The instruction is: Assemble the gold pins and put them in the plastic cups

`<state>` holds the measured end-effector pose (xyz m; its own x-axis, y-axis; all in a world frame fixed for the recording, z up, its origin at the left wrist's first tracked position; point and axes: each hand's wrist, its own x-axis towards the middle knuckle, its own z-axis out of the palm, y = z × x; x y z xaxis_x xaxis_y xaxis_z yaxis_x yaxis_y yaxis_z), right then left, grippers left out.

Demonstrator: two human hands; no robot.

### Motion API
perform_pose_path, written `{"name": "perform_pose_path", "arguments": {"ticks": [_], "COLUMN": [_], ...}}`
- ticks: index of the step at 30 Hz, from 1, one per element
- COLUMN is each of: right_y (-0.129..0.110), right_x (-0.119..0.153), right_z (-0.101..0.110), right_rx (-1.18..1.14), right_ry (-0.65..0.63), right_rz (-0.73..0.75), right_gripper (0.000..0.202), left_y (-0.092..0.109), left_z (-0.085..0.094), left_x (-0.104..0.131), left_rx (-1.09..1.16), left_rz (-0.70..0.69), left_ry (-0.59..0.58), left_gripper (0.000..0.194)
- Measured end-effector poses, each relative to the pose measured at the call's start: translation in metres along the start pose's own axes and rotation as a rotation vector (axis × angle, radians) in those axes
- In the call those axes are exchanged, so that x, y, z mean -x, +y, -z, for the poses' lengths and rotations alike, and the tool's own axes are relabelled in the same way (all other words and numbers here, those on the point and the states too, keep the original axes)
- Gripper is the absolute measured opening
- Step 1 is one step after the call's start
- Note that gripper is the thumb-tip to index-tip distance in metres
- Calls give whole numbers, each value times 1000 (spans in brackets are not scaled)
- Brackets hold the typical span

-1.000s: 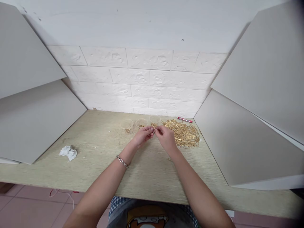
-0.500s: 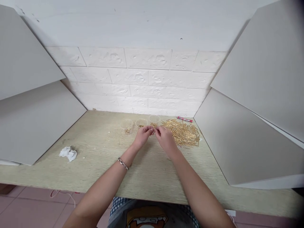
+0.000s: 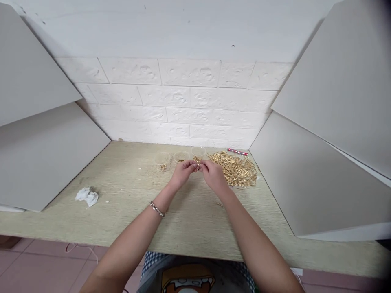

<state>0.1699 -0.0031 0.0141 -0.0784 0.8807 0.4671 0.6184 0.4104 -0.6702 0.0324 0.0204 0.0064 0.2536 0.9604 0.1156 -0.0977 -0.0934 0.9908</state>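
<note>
My left hand (image 3: 182,172) and my right hand (image 3: 211,174) meet fingertip to fingertip over the middle of the table. Both are closed in a pinch. A tiny gold-coloured bit shows between the fingertips, too small to name. Just behind the hands stand three clear plastic cups: a left cup (image 3: 163,157), a middle cup (image 3: 182,156) and a right cup (image 3: 198,151), with small gold-coloured pieces in or by them. Beside my right hand spreads a heap of thin gold-coloured metal rods (image 3: 236,171), partly hidden by that hand.
A red patterned tube (image 3: 237,152) lies behind the heap. Crumpled white tissue (image 3: 87,196) is at the left. A few loose rods (image 3: 218,204) lie near my right forearm. Grey panels (image 3: 51,156) flank the table (image 3: 195,232), and a white brick-pattern wall (image 3: 189,97) closes the back.
My hands stay pinched together in nearly the same place, with only a slight shift of the fingers. The whole view has moved a little.
</note>
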Motion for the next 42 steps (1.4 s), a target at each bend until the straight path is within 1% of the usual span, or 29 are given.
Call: {"name": "perform_pose_path", "arguments": {"ticks": [4, 7, 12, 15, 18, 22, 25, 27, 31, 34, 38, 42], "right_y": [-1, -2, -4, -5, -5, -2, 2, 4, 4, 1, -3, -4], "right_x": [1, 2, 4, 6, 6, 5, 3, 1, 1, 3, 6, 6], "right_z": [-6, -9, -14, -15, -16, -12, -8, -6, -9, -14, -16, -14], "right_rx": [-106, -132, -93, -19, 78, 168, 147, 88, -56, -67, 22, 89], "right_ry": [43, 79, 145, 169, 147, 82, 31, 17, 40, 102, 162, 142], "right_rz": [-57, -97, -122, -86, -25, 31, 56, 46, -40, -83, -60, -4], "right_gripper": [22, 22, 22, 22, 23, 25, 23, 21, 20, 20, 21, 23], "left_y": [4, 3, -1, 0, 0, -1, -3, -3, -1, 0, 0, 1], "left_z": [-1, -2, -4, -6, -7, -6, -4, -4, -6, -8, -11, -13], "left_x": [2, 2, 1, 2, 4, 4, 3, 3, 3, 4, 6, 8], "left_rx": [44, 51, 50, 6, -79, -191, -264, -274, -224, -185, -188, -212], "left_rz": [9, 7, 3, -5, -23, -49, -74, -87, -87, -84, -87, -93], "left_ry": [-5, 7, 55, 83, 104, 112, 87, 69, 74, 95, 141, 187], "left_gripper": [16, 17, 17, 17, 18, 18, 18, 17, 17, 18, 17, 18]}}
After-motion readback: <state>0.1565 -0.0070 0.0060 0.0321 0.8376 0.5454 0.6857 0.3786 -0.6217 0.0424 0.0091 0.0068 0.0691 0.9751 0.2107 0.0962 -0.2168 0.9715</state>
